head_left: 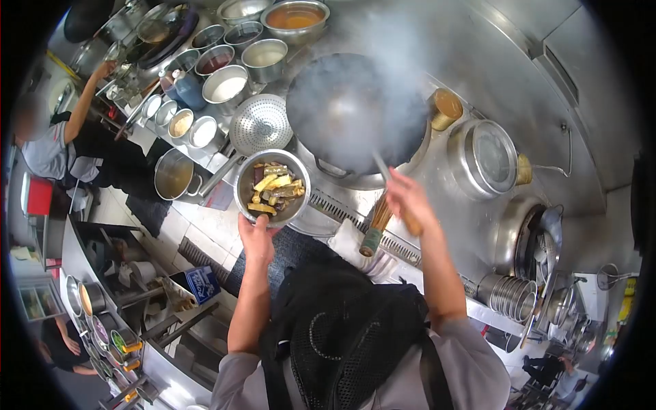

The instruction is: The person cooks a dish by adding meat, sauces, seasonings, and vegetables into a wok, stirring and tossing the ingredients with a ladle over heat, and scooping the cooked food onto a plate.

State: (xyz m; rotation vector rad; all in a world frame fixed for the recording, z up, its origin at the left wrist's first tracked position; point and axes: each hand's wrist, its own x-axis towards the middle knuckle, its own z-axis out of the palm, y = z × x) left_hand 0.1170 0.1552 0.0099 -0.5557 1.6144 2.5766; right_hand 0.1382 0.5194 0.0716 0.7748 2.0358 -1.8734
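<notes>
My left hand (257, 239) grips a steel bowl (247, 172) from below, tilted slightly toward me. Inside lie cut vegetable pieces (277, 183), yellow and dark-skinned, resembling eggplant. My right hand (408, 198) is closed around a wok utensil with a wooden handle (412, 224). Its metal shaft reaches into the large dark wok (307, 102), where thick smoke or steam hides the working end. The bowl is held just left of the wok, apart from it. Below my right hand, a bamboo brush (372, 236) lies at the stove's front edge.
A perforated strainer (261, 126) sits left of the wok. Several seasoning bowls (225, 85) stand beyond it, near an orange-liquid basin (295, 18). At right is a lidded pot (484, 158). A stockpot (174, 174) stands lower left. Another person (51, 147) reaches across at far left.
</notes>
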